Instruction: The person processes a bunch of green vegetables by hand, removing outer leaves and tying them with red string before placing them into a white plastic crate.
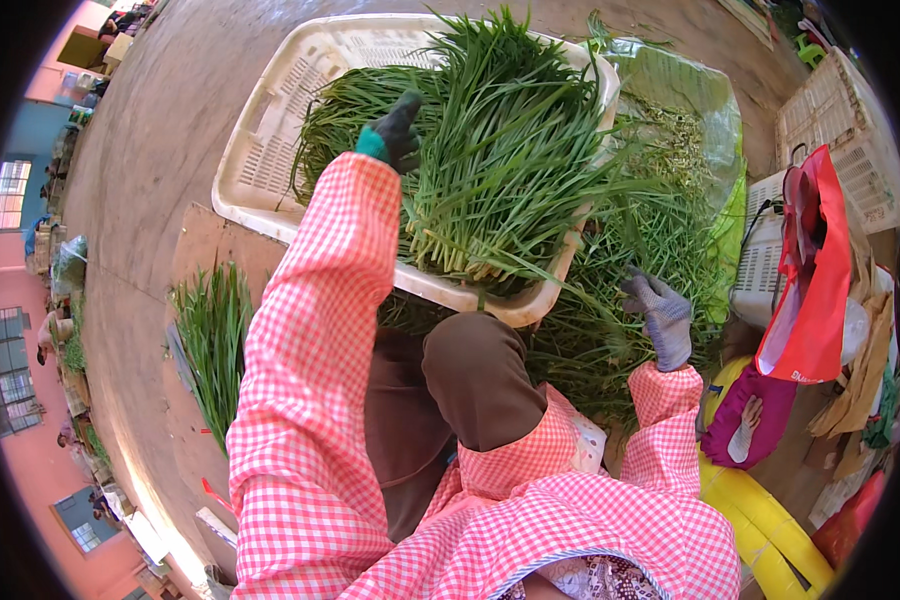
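Observation:
Garlic chives, or a similar long green leafy crop, lie heaped in a white plastic crate, cut pale ends towards me. My left hand, in a dark glove with a green cuff, reaches over the crate at the bundle's left side. Its fingers are spread and seem to hold nothing; whether they touch the leaves is unclear. At the right, my right hand wears a grey knitted glove. It hovers beside the crate's near right corner, over loose green leaves, with fingers loosely bent and nothing visible in them.
Leaf trimmings lie on a translucent plastic sheet right of the crate. Another chive bunch rests on a board at left. White crates, a red bag and a yellow item stand at right. My brown-covered knees are close to the crate.

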The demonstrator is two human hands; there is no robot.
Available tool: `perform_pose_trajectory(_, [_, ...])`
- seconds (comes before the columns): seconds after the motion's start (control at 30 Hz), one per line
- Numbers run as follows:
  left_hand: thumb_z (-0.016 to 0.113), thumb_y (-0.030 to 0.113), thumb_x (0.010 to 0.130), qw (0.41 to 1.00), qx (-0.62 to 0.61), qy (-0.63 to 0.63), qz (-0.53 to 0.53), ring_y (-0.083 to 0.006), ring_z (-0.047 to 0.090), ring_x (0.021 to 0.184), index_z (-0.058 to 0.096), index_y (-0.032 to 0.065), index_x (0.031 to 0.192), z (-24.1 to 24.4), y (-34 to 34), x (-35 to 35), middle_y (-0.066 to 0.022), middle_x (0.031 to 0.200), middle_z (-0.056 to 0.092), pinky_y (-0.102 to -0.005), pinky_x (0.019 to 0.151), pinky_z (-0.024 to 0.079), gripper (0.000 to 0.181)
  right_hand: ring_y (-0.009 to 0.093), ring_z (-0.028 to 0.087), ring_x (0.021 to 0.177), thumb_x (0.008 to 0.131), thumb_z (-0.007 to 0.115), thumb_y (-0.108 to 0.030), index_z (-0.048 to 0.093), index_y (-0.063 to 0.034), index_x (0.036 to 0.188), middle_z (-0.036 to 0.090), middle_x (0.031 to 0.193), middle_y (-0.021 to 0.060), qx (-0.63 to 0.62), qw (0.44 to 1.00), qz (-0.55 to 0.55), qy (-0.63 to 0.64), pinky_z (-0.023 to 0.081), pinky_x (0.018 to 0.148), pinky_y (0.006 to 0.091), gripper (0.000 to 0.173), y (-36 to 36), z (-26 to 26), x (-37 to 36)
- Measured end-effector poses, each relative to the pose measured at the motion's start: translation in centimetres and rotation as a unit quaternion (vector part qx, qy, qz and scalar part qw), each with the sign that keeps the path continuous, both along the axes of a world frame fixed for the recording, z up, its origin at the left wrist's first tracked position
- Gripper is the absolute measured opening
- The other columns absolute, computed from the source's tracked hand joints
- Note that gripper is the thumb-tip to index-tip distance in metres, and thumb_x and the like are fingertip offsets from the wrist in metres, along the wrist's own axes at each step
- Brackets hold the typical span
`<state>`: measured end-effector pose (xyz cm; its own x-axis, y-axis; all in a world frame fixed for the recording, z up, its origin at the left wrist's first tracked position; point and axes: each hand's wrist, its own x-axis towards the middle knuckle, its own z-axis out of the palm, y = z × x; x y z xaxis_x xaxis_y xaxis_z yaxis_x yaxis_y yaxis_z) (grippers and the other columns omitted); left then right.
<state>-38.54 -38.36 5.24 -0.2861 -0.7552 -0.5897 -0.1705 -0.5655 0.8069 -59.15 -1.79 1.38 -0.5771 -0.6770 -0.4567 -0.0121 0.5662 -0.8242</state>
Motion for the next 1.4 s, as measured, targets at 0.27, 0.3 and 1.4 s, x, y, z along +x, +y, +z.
perform_pose_trajectory(0.27, [0.078,0.050,0.060,0.791,-0.435,-0.195,-0.384,-0.0406,0.052,0.106,0.025,-0.0073,0.134,3.3,13.6,3.8,-0.0349,0.112,0.049,-0.0451,0.088,0.044,0.108,0.012,0.060,0.065,0.085,0.060,-0.033,0.058,0.0022,0.108,0.066,0.085,0.0129,-0.169,0.978,0.003,-0.121,0.049,0.058,0.0229,0.042,-0.6,0.7,4.8])
perform_pose_trajectory(0.3, [0.078,0.050,0.059,0.765,-0.427,-0.267,-0.402,-0.0413,0.052,0.105,0.023,-0.0049,0.136,2.5,14.8,2.7,-0.0342,0.110,0.050,-0.0454,0.088,0.043,0.109,0.011,0.060,0.066,0.085,0.060,-0.031,0.060,0.0012,0.106,0.065,0.086,0.0114,-0.110,0.987,0.006,-0.114,0.049,0.058,0.0224,0.038,-1.6,1.5,5.3])
perform_pose_trajectory(1.4, [0.058,0.012,0.081,0.955,0.043,0.195,-0.219,-0.0158,0.060,0.079,0.034,0.0067,0.136,-2.1,14.8,1.1,-0.0078,0.091,0.061,-0.0304,0.063,0.051,0.060,0.018,0.063,0.070,0.071,0.066,-0.021,0.058,-0.0038,0.101,0.065,0.078,0.0123,-0.093,0.955,0.257,0.111,0.049,0.066,0.0287,0.036,-13.5,3.6,4.1])
